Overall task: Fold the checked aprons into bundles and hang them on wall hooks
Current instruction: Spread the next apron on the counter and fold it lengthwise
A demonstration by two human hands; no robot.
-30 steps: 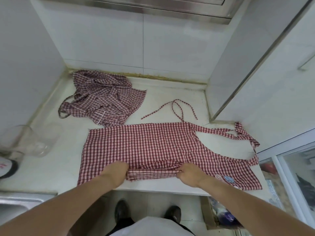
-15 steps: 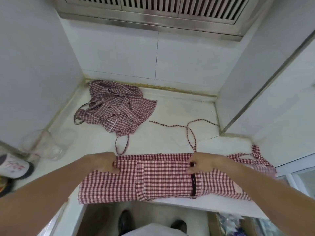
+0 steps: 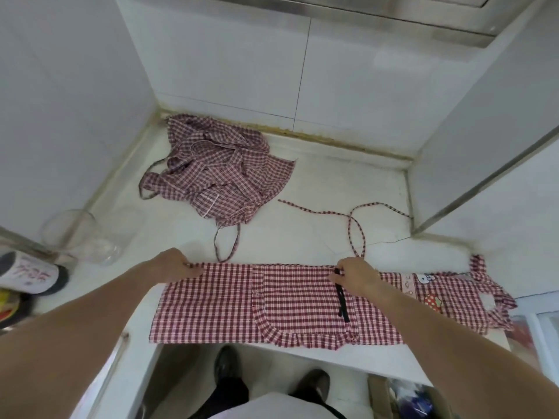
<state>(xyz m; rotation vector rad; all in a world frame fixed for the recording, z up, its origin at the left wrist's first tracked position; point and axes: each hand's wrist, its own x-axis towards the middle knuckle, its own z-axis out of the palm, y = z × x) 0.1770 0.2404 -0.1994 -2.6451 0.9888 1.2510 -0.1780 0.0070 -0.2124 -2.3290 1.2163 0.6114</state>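
Two aprons on the white counter (image 3: 317, 176); two hands; one glass; one bottle. Folded apron (image 3: 272, 300) at 6 o'clock: a long red-and-white checked band along the near counter edge, a ruffled pocket panel on top at its middle, a black strip just right of that panel, cartoon patches toward 3 o'clock, the right end rumpled and hanging past the counter corner. From its far edge, one thin checked tie (image 3: 357, 234) looping up toward 1 o'clock and trailing across bare counter. Left hand (image 3: 172, 264) at 8 o'clock of the band, fingers curled over and pinching the far-left corner of the fold. Right hand (image 3: 357, 273) at the band's far edge, just right of centre, fingertips closed on the cloth where the tie and the black strip meet. Crumpled apron (image 3: 217, 179) at 11 o'clock, well apart from the folded one, heaped near the back-left corner, same check, straps tangled through it, one strap loop reaching down toward the band without touching it. Glass (image 3: 81, 237) at 9 o'clock, clear, apparently lying on its side near the left wall. Bottle (image 3: 27, 273) just below it at the frame's left edge, white label with red marks, lying down. Shoes (image 3: 227, 367) on the floor under the counter, at 6 o'clock.
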